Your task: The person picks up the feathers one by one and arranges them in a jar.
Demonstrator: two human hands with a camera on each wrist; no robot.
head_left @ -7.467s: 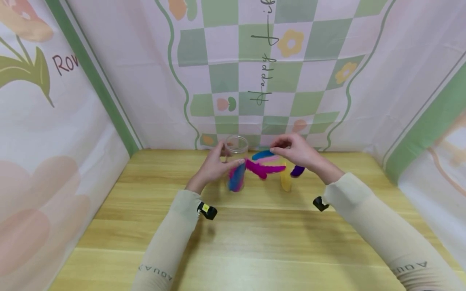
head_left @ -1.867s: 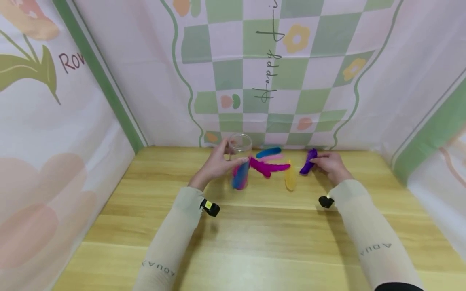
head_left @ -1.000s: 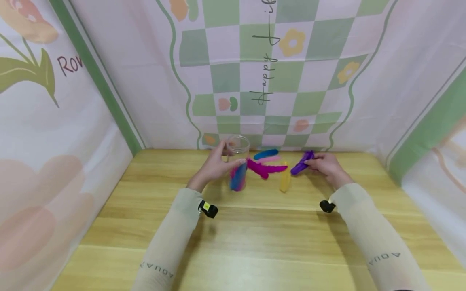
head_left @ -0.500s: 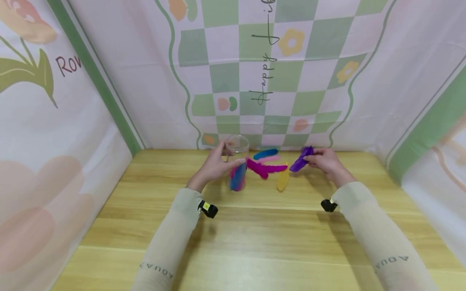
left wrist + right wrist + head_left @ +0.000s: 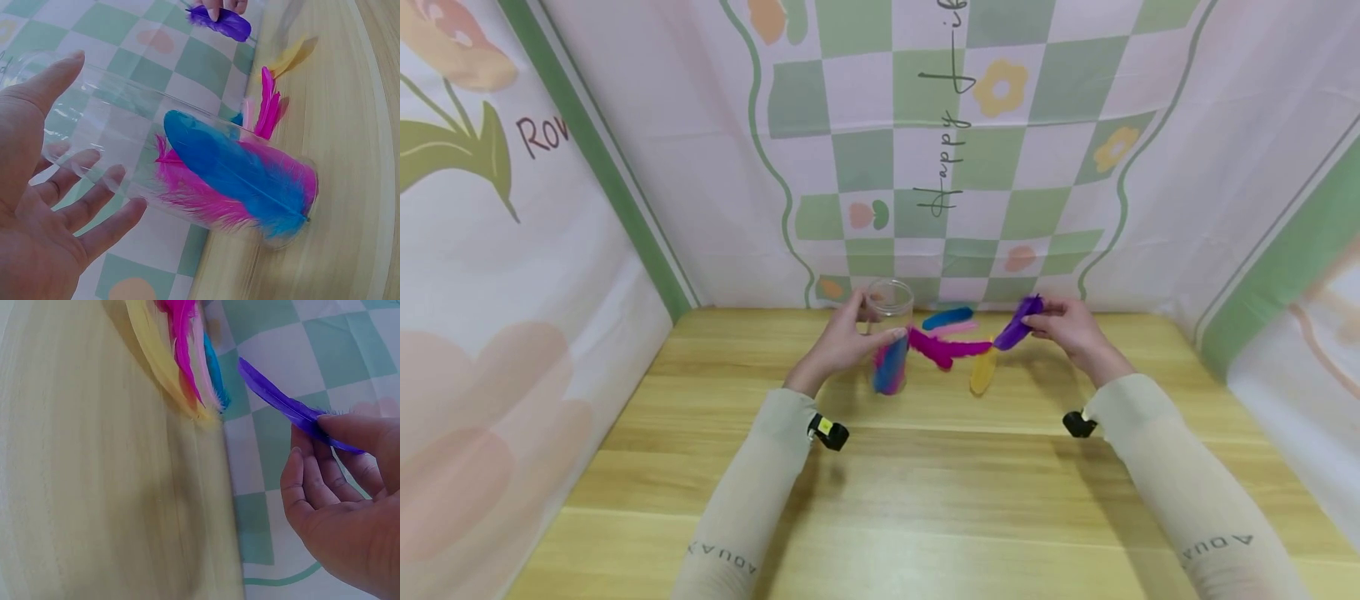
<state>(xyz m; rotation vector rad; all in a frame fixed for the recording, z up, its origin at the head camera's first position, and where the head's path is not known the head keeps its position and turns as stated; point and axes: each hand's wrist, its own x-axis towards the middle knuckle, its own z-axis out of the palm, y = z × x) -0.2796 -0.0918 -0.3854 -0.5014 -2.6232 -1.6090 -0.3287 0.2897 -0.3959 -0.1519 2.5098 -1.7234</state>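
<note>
A clear jar (image 5: 889, 321) stands upright near the table's back edge, gripped by my left hand (image 5: 842, 342) with the thumb on one side and fingers behind. Inside its lower part, in the left wrist view, are a blue feather (image 5: 231, 165) and pink feathers (image 5: 200, 194). My right hand (image 5: 1075, 335) pinches a purple feather (image 5: 1018, 322) between thumb and fingers; in the right wrist view the feather (image 5: 281, 403) is held off the table. Magenta feathers (image 5: 943, 347) lie right of the jar.
On the wooden table (image 5: 910, 508) lie a yellow feather (image 5: 982, 372), a blue feather (image 5: 948, 317) and a light pink feather (image 5: 957, 327), between the jar and my right hand. A checkered cloth (image 5: 923, 158) hangs behind the table's back edge.
My right hand was at the blue feather on the table earliest, then moved right and took hold of the purple one, which has since risen slightly. The left hand keeps its grip on the jar.
</note>
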